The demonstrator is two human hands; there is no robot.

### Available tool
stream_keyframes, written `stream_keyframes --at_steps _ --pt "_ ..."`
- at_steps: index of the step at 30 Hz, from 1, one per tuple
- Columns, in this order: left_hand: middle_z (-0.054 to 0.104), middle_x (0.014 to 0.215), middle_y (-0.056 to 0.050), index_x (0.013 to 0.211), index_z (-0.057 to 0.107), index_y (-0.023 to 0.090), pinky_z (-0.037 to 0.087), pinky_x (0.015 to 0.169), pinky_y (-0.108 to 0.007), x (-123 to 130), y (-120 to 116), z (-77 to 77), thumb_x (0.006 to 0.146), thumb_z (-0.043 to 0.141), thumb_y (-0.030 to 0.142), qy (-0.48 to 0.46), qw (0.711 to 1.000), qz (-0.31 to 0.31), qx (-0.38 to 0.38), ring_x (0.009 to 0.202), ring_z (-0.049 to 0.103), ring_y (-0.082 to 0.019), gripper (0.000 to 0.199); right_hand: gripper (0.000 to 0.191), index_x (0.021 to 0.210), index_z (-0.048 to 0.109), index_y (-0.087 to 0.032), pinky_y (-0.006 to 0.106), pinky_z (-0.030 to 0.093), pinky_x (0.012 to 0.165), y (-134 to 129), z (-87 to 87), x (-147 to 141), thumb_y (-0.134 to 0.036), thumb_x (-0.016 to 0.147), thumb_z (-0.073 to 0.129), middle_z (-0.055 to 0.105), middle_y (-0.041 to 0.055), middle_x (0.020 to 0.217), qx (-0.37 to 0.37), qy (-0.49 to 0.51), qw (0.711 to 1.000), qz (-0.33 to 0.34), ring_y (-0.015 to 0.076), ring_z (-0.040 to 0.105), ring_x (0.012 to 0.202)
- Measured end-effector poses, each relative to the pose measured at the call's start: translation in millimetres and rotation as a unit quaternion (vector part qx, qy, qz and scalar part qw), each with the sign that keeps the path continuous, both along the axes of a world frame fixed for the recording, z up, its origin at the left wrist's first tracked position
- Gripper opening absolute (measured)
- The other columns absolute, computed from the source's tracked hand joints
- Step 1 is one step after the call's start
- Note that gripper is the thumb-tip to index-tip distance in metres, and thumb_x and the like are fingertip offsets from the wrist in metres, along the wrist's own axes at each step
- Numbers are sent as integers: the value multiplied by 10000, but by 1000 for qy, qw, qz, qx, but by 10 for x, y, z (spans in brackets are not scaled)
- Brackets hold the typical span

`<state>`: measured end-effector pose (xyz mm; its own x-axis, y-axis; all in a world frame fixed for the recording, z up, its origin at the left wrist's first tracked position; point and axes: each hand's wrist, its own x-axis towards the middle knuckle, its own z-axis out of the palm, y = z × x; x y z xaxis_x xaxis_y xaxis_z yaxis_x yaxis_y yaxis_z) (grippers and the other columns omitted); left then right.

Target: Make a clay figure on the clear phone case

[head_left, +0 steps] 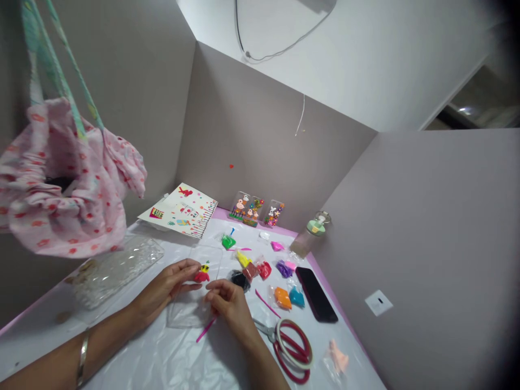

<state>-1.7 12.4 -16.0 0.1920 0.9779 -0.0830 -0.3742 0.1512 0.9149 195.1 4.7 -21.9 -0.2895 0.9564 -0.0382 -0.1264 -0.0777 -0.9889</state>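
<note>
A small clay figure [202,274], red below and yellow above with dark marks and a green tip, is at the fingertips of my left hand [179,279]. Its thumb and fingers close around the figure's left side. Just right of it, my right hand [229,300] is curled, thumb and forefinger close together; anything between them is too small to make out. A thin pink modelling tool [206,330] shows below my right hand; whether the hand touches it I cannot tell. Under both hands lies a clear phone case [182,317].
Bagged clay, including green [228,241], black [240,280] and orange [283,298], lies beyond and right of my hands. Red-handled scissors [292,349], a black phone [317,295] and a bottle [304,241] are to the right. Decorated clear cases [246,208] lean at the wall.
</note>
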Motion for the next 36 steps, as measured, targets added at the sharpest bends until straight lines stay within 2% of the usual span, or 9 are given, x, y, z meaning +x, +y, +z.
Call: stream_keyframes --at_steps 7,10,13,15,19,28,32,34,36 --pt "768 1088 -80 1121 701 224 603 929 -401 -67 88 -85 814 783 524 90 996 0 23 1058 737 -275 437 347 893 700 -166 249 370 504 52 -43 32 -400 679 840 719 28 675 -7 -16 1000 -2 90 487 460" --pt "752 970 -45 1134 670 216 577 820 -368 -115 161 -141 752 785 519 164 985 11 48 869 721 -238 501 370 926 680 -170 253 369 494 64 -100 39 -419 686 810 708 20 667 -5 -41 999 -2 95 468 453" --pt "664 779 39 1116 662 218 472 662 -309 -177 217 -208 711 774 473 250 965 29 77 654 594 -180 492 353 973 686 -158 255 364 500 59 -156 45 -388 717 768 686 2 648 9 -85 996 -7 101 455 458" --pt "588 692 75 1108 661 217 395 605 -293 -216 240 -257 715 734 454 299 950 33 89 597 532 -173 465 320 1014 700 -148 257 368 519 45 -174 50 -343 762 732 676 -7 646 27 -121 992 -17 111 470 478" --pt "565 657 83 1132 653 206 341 585 -293 -274 265 -333 740 662 451 368 924 22 103 584 530 -188 463 242 1049 745 -145 269 385 592 -3 -151 57 -239 831 698 668 -6 668 79 -204 975 -44 142 541 576" --pt "631 611 57 1117 651 226 375 558 -301 -393 335 -387 737 679 507 446 887 -10 114 549 588 -218 474 190 901 792 -207 304 430 728 -45 -46 105 -126 892 620 739 39 810 172 -321 929 -71 195 628 758" --pt "591 556 63 1002 674 249 343 540 -296 -421 327 -331 741 670 517 471 873 -1 129 510 543 -208 374 204 816 765 -211 297 415 729 -45 -39 104 -81 875 618 745 36 812 189 -349 915 -73 191 631 765" --pt "558 550 54 820 652 260 316 567 -297 -426 307 -276 756 678 503 484 863 15 144 546 520 -203 253 171 758 734 -217 292 381 687 -49 -32 93 -122 884 668 709 22 749 189 -364 909 -76 181 597 708" --pt "526 550 42 653 566 256 298 588 -301 -425 278 -217 784 681 521 488 859 27 155 578 496 -198 318 238 680 681 -222 296 326 638 -56 -16 84 -209 916 706 636 1 658 191 -379 902 -81 165 525 631"
